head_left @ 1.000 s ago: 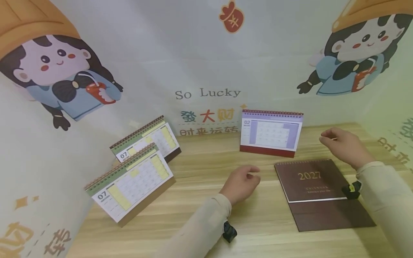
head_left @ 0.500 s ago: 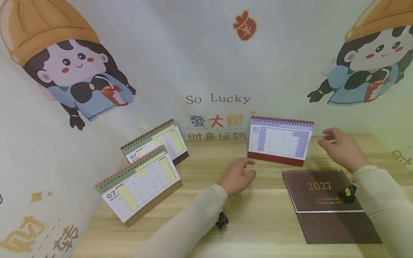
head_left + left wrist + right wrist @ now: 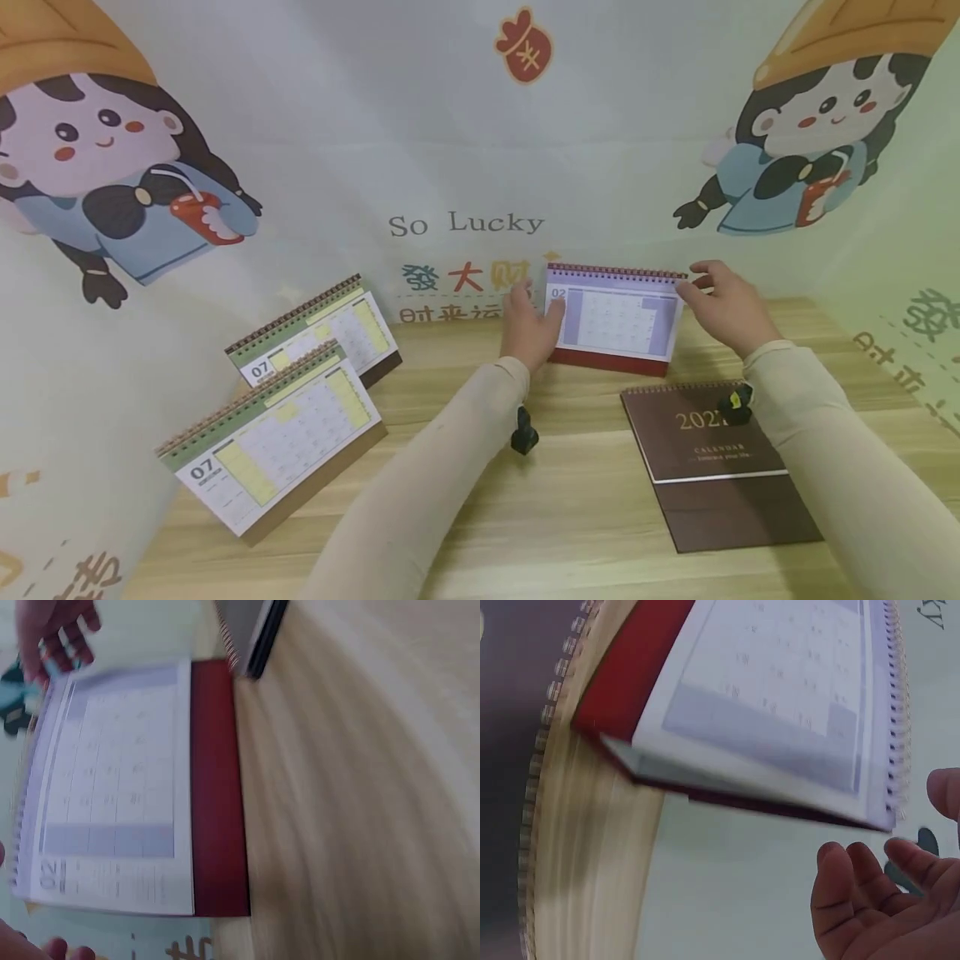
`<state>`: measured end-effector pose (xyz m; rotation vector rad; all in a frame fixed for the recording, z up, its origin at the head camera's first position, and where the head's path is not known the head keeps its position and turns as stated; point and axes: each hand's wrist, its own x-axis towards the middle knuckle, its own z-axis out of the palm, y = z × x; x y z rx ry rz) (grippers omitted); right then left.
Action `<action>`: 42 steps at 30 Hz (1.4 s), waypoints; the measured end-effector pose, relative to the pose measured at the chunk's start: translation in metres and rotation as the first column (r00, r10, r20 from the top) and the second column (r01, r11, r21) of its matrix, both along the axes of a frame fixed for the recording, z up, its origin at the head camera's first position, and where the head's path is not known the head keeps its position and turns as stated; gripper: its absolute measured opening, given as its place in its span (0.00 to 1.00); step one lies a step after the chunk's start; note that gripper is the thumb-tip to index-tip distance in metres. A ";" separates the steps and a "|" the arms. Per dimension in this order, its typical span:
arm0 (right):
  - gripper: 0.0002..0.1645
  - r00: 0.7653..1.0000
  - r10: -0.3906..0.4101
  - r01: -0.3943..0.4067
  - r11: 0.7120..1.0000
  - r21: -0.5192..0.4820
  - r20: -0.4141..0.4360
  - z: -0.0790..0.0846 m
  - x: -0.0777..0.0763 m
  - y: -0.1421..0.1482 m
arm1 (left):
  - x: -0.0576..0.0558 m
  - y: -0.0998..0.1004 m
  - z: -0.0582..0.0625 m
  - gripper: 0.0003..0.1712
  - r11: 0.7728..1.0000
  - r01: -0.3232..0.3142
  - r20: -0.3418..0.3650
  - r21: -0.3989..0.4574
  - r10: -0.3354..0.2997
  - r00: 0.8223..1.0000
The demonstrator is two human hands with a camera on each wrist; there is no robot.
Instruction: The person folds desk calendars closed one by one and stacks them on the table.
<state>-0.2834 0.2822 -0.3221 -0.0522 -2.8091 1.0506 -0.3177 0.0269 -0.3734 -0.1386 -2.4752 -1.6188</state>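
Observation:
A purple-and-white desk calendar (image 3: 618, 321) with a red base stands tented at the back, its page marked 02. My left hand (image 3: 529, 329) is at its left edge, thumb in front of the page and fingers raised; whether it touches is unclear. Beside the top right corner my right hand (image 3: 727, 307) has its fingers spread and bent a little. In the right wrist view a small gap separates the right fingers (image 3: 832, 881) from the calendar's side (image 3: 765, 806). At the lower left of the left wrist view, only a few left fingertips (image 3: 56, 947) show.
A brown 2027 calendar (image 3: 720, 508) lies flat at the front right, below my right forearm. Two green-and-white desk calendars (image 3: 285, 442) marked 07 stand tented at the left, one behind the other. A printed cloth backdrop (image 3: 375, 125) rises behind the wooden table (image 3: 525, 517).
Both hands have moved to the purple calendar: the left forward to its left edge, the right leftward to its top right corner. The head view has shifted; the calendars stay in place.

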 end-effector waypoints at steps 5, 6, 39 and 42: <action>0.43 0.996 -0.086 0.086 0.993 -0.079 0.002 -0.006 -0.003 -0.010 | -0.013 0.000 0.004 0.35 0.999 0.024 0.112 0.028 -0.027 0.993; 0.43 0.994 -0.108 0.108 0.990 -0.096 0.002 -0.008 -0.004 -0.010 | -0.014 0.000 0.004 0.33 0.999 0.041 0.135 0.019 -0.044 0.990; 0.34 0.994 -0.075 0.101 0.893 -0.439 0.077 -0.063 -0.019 -0.027 | -0.025 0.011 -0.031 0.19 0.997 0.041 0.138 -0.068 -0.031 0.990; 0.33 0.996 -0.069 0.089 0.886 -0.454 0.060 -0.064 -0.019 -0.030 | -0.025 0.009 -0.032 0.18 0.998 0.019 0.120 -0.062 -0.012 0.993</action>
